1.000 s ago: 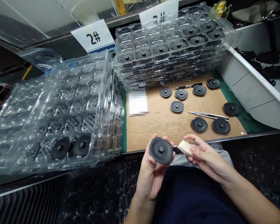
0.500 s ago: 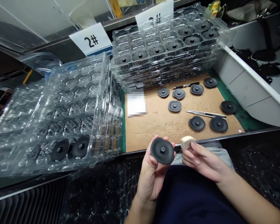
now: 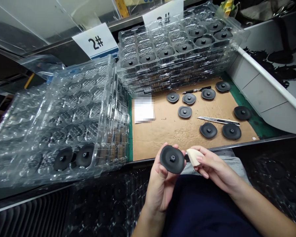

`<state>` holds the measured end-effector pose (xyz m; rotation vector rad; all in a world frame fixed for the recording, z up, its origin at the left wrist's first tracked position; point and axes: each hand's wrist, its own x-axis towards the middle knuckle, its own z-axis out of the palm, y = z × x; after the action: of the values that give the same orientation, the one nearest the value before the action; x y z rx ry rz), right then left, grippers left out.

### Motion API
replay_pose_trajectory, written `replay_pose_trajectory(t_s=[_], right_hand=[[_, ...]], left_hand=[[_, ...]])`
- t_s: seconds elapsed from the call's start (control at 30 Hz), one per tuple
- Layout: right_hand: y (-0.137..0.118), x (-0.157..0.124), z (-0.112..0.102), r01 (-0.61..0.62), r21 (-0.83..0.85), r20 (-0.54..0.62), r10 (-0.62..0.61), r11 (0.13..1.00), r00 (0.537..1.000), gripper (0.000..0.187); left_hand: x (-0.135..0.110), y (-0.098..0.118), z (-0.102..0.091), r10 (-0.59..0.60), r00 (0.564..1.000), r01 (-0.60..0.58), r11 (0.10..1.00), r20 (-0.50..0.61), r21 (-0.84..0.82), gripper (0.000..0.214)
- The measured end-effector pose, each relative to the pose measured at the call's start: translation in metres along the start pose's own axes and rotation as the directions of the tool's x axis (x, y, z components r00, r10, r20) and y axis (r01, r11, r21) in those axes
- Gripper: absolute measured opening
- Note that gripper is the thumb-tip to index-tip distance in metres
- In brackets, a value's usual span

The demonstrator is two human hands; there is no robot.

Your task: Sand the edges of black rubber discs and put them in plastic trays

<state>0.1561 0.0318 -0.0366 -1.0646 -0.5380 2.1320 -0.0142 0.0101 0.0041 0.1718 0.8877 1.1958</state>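
Observation:
My left hand (image 3: 160, 187) grips a round black rubber disc (image 3: 172, 159) with a small hub in its middle, held face up over my lap. My right hand (image 3: 212, 168) pinches a small cream-white block (image 3: 193, 155) whose tip sits right against the disc's right edge. Both hands hover just below the front edge of the bench. Several more black discs (image 3: 208, 130) lie loose on the brown cardboard mat (image 3: 160, 131) ahead.
A tilted stack of clear blister trays (image 3: 71, 115) at left holds two black discs (image 3: 72, 157). A second tray stack (image 3: 172, 49) stands at the back. A utility knife (image 3: 218, 120) and a pen (image 3: 196, 90) lie on the cardboard. A white bin wall (image 3: 263, 89) is at right.
My right hand turned the cream block and brought it left, back against the disc's edge. My left hand kept the disc almost still.

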Motion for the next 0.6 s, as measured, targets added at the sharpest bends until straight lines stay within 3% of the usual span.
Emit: replay_pose_trajectory(t_s=[0.07,0.17,0.27,0.33,0.4,0.47,0.5,0.6], right_hand=[[0.002,0.0,-0.001,0.053,-0.133,-0.07,-0.062,0.99,0.996,0.037],[-0.004,-0.001,-0.001,0.149,-0.375,-0.11,-0.204,0.915,0.973,0.033],[-0.022,-0.005,0.012,0.264,-0.638,-0.066,-0.393,0.724,0.917,0.025],[-0.033,-0.009,0.028,0.376,-0.762,0.048,-0.533,0.527,0.845,0.024],[-0.04,-0.012,0.045,0.531,-0.788,0.243,-0.635,0.312,0.733,0.028],[-0.042,-0.014,0.059,0.647,-0.748,0.432,-0.631,0.149,0.645,0.031],[-0.043,-0.014,0.064,0.676,-0.729,0.503,-0.591,0.102,0.631,0.03],[-0.046,-0.011,0.072,0.686,-0.727,0.598,-0.46,0.036,0.657,0.025]], left_hand=[[0.001,0.0,-0.001,0.002,1.0,-0.002,1.0,0.002,-0.008,0.063],[0.001,-0.001,-0.002,0.001,1.0,-0.001,1.0,0.003,-0.011,0.062],[0.003,-0.004,-0.002,0.012,1.0,-0.012,1.0,0.003,-0.001,0.063],[0.004,-0.006,-0.002,0.039,0.999,-0.039,0.999,0.019,0.008,0.064],[0.005,-0.008,-0.002,0.045,0.998,-0.046,0.998,0.041,0.042,0.064],[0.006,-0.008,-0.002,0.044,0.998,-0.048,0.996,0.04,0.081,0.06],[0.006,-0.008,-0.002,0.05,0.998,-0.052,0.995,0.027,0.09,0.057],[0.007,-0.005,-0.001,0.068,0.998,-0.068,0.994,0.003,0.09,0.053]])
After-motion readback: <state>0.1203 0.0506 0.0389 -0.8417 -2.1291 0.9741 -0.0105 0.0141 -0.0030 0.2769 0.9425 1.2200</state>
